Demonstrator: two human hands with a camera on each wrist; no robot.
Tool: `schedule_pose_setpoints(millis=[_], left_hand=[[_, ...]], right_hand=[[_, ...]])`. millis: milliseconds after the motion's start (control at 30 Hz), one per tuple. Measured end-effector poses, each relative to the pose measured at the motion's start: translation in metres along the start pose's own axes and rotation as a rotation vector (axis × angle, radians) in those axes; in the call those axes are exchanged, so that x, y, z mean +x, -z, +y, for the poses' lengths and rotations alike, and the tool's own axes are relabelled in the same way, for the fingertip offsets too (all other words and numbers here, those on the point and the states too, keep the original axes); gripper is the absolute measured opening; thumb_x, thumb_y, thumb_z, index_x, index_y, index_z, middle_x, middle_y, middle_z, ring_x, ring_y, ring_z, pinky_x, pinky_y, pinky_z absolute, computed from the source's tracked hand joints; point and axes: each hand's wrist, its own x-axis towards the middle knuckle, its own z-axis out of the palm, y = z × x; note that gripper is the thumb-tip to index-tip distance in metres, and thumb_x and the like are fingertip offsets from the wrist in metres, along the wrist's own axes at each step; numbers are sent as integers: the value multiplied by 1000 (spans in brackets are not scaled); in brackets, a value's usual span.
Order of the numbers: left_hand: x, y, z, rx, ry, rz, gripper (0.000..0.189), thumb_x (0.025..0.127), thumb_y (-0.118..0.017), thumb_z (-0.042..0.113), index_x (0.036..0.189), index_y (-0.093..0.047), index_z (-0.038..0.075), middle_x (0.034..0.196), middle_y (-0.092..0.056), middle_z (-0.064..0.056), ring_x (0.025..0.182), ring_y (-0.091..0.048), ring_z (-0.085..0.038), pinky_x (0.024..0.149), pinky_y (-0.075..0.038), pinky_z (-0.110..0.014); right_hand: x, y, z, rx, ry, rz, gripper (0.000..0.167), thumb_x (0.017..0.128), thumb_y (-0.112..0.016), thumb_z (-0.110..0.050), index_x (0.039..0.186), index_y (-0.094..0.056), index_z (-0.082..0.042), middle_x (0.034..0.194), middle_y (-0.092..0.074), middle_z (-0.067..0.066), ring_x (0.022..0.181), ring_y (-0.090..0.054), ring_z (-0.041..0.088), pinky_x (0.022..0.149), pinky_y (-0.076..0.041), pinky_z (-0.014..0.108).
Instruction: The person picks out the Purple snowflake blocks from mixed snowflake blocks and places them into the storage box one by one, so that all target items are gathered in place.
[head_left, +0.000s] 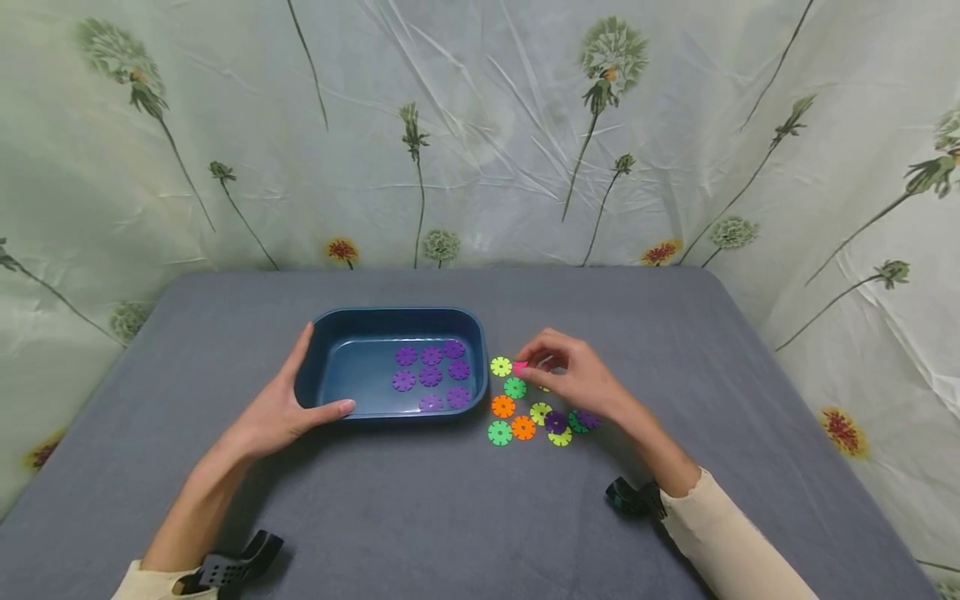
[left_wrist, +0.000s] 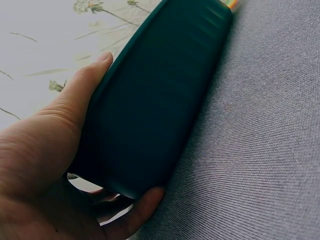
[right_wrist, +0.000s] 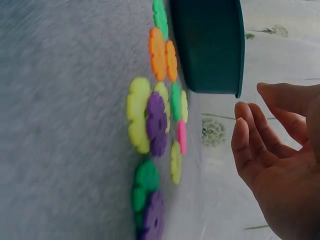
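My left hand (head_left: 276, 410) grips the left end of a dark blue rectangular tray (head_left: 352, 379), its thumb on the near rim. In the left wrist view, its fingers wrap round the tray's end wall (left_wrist: 150, 100). Several purple notched plastic discs (head_left: 431, 377) lie flat in the tray's right half. My right hand (head_left: 573, 371) hovers beyond the tray's right end, over a pink disc (head_left: 520, 367). From the right wrist view, its thumb and fingertips are apart with nothing between them, and the pink disc (right_wrist: 182, 136) lies on the cloth below.
Right of the tray, loose discs lie on the grey cloth (head_left: 420, 517): orange (head_left: 523, 427), green (head_left: 500, 432), yellow (head_left: 501, 367) and purple (head_left: 556, 422), some overlapping. A curtain with dandelion prints (head_left: 480, 167) hangs behind the table.
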Motion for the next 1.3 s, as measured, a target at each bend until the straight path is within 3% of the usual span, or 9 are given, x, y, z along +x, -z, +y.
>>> schedule_pose_setpoints(millis=[300, 533, 900, 1300], left_hand=[[-1, 0, 0, 5, 10, 5, 130, 86, -83, 47, 165, 19, 35, 176, 6, -22, 156, -9, -60, 113, -19, -84], [-2, 1, 0, -7, -3, 9, 130, 86, -83, 46, 165, 19, 34, 176, 7, -22, 156, -7, -60, 114, -17, -84], [-3, 0, 0, -11, -4, -1, 130, 86, -83, 46, 165, 19, 34, 176, 6, -21, 157, -9, -59, 113, -20, -83], [-2, -1, 1, -22, 5, 2, 131, 85, -84, 46, 165, 19, 35, 176, 6, -22, 156, -8, -60, 113, -19, -84]], right_hand=[[-13, 7, 13, -32, -13, -18, 18, 94, -77, -8, 111, -75, -3, 109, -72, 12, 97, -69, 18, 84, -59, 28], [-22, 13, 19, -53, -62, -81, 18, 92, -78, -8, 110, -75, -7, 105, -73, 6, 93, -67, 16, 82, -58, 26], [-30, 20, 26, -54, -88, -184, 26, 88, -80, -4, 113, -73, -5, 103, -73, 8, 90, -66, 12, 77, -56, 25], [-38, 23, 33, -67, -80, -257, 30, 88, -80, -4, 117, -73, -5, 110, -73, 9, 95, -66, 19, 86, -59, 26]])
